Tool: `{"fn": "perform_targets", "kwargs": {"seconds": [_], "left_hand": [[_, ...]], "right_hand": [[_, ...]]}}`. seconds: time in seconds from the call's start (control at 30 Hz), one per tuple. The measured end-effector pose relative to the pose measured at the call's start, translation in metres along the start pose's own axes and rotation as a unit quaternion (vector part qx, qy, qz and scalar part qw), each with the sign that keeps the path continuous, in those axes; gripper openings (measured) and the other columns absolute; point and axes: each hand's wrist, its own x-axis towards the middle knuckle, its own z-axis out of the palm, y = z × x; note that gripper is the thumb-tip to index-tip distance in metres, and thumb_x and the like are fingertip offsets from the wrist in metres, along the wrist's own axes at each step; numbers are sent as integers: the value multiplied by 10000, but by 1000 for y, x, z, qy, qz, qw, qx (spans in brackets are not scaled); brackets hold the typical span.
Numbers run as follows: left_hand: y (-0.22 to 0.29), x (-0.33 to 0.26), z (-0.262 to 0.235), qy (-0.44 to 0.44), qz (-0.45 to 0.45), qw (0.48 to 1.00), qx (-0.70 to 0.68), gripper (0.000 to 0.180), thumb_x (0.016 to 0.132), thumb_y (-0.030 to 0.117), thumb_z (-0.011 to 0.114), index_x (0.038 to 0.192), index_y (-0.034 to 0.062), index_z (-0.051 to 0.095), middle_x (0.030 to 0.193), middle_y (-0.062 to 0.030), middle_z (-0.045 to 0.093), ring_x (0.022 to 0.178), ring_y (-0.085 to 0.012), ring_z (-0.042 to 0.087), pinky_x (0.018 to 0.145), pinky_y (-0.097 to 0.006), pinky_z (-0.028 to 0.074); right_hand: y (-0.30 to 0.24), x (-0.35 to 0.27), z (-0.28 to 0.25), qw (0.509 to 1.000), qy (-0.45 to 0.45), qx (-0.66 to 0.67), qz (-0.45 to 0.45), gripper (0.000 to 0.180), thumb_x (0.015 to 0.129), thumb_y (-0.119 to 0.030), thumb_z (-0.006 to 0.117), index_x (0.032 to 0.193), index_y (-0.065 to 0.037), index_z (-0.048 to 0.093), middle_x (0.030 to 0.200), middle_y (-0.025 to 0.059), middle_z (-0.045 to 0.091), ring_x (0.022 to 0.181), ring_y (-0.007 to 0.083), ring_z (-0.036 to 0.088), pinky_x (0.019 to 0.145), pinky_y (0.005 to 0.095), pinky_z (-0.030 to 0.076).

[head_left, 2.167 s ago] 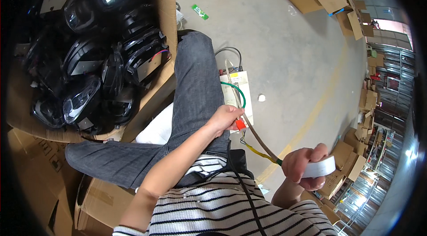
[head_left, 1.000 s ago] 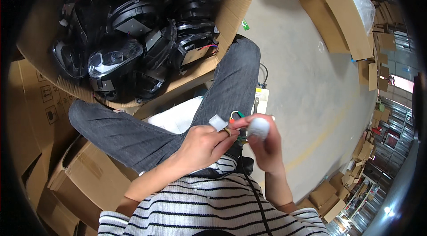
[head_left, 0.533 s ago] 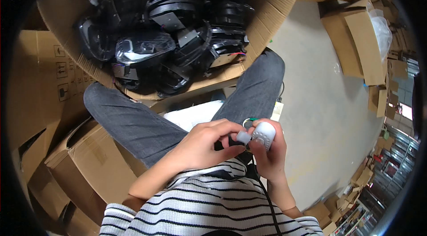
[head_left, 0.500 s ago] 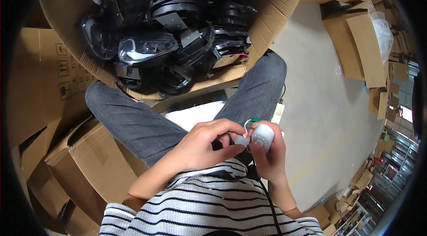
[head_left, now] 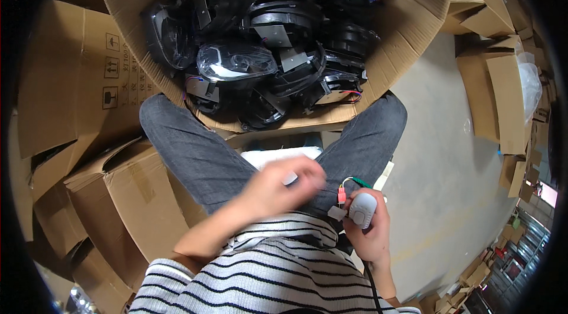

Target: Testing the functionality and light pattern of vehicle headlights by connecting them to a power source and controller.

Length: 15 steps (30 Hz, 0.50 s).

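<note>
My right hand is closed around a pale grey rounded device with a ribbed or dotted face, and a black cable runs down from that hand. Beside the device hang a small white connector and a red connector. From the red one, thin light wires curve up to a green clip or sleeve. My left hand is in the air to the left, apart from these parts and smeared by motion. A small white piece shows at its fingers; whether it is gripped I cannot tell.
Ahead of my knees stands a large open cardboard box with several black lamp-like housings, some with clear covers. More cartons stand at the left, others at the right. A white object lies between my legs.
My left hand has moved away from the device, up and to the left. The red connector now shows beside my right hand. The whole view has shifted, so the box sits further right.
</note>
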Motion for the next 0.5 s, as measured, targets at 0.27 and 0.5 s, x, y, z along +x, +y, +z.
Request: {"fn": "perform_targets", "kwargs": {"seconds": [0.27, 0.5], "left_hand": [[-77, 2, -124, 527, -23, 839, -136, 171, 793, 117, 452, 911, 2, 498, 875, -42, 516, 807, -111, 492, 676, -211, 412], [-137, 22, -164, 557, -13, 717, -420, 125, 770, 83, 452, 843, -14, 483, 850, -89, 531, 786, -192, 526, 732, -301, 422]], "right_hand": [[-5, 7, 5, 991, 56, 100, 66, 342, 623, 72, 448, 946, -14, 376, 781, 49, 443, 679, 92, 440, 609, 207, 373], [7, 12, 13, 998, 23, -66, -3, 366, 621, 55, 477, 967, -11, 376, 807, 62, 428, 695, 117, 437, 625, 227, 372]]}}
